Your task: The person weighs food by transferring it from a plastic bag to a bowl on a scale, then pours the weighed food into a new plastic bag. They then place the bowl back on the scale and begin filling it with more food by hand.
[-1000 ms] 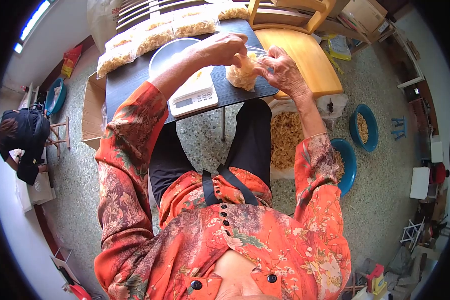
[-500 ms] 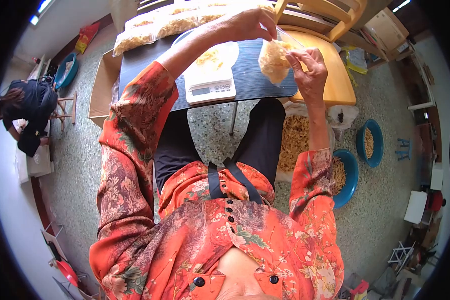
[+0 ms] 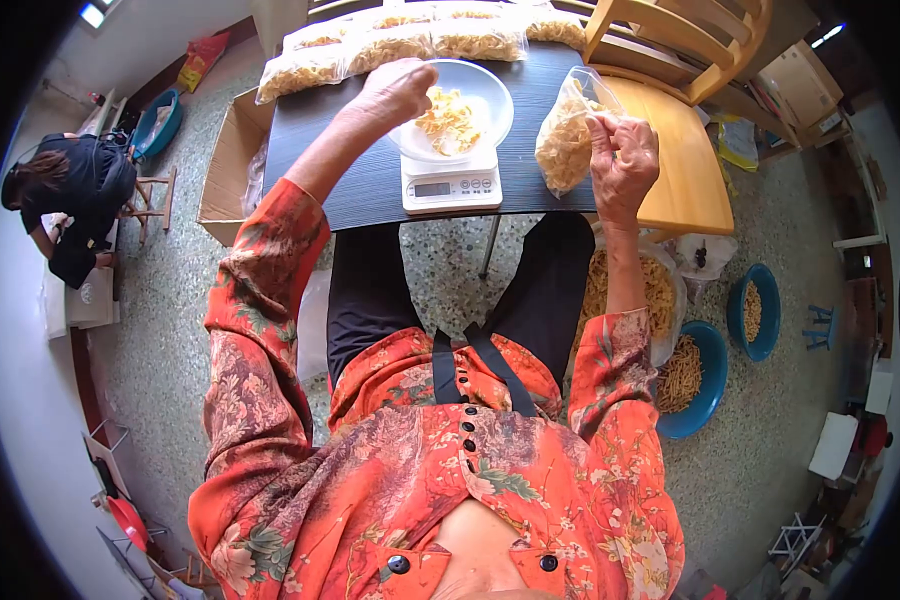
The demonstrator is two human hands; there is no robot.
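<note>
Now the right hand (image 3: 625, 160) is raised over the right edge of the dark tabletop (image 3: 360, 190), and its fingers (image 3: 602, 135) are closed on the upper edge of a clear plastic bag (image 3: 562, 145). The bag hangs from them, open at the top, with pale yellow dried pieces inside, and its bottom is just above the tabletop or touching it; I cannot tell which. The left hand (image 3: 395, 92) is at the left rim of a white bowl (image 3: 505, 100). Its fingers are curled down, but I cannot tell if they pinch something. The bowl stands on a white kitchen scale (image 3: 450, 188) in the middle of the tabletop and holds a small heap of the same yellow pieces. At the far edge lies a row of filled bags (image 3: 400, 42). Just beside the tabletop on the right stands a wooden chair (image 3: 675, 160), and on the left an open cardboard box (image 3: 225, 170) is on the floor. Near the right leg are a big sack (image 3: 655, 290) of yellow pieces and two blue basins (image 3: 705, 385). Another person (image 3: 70, 200) sits well apart on the left.
</note>
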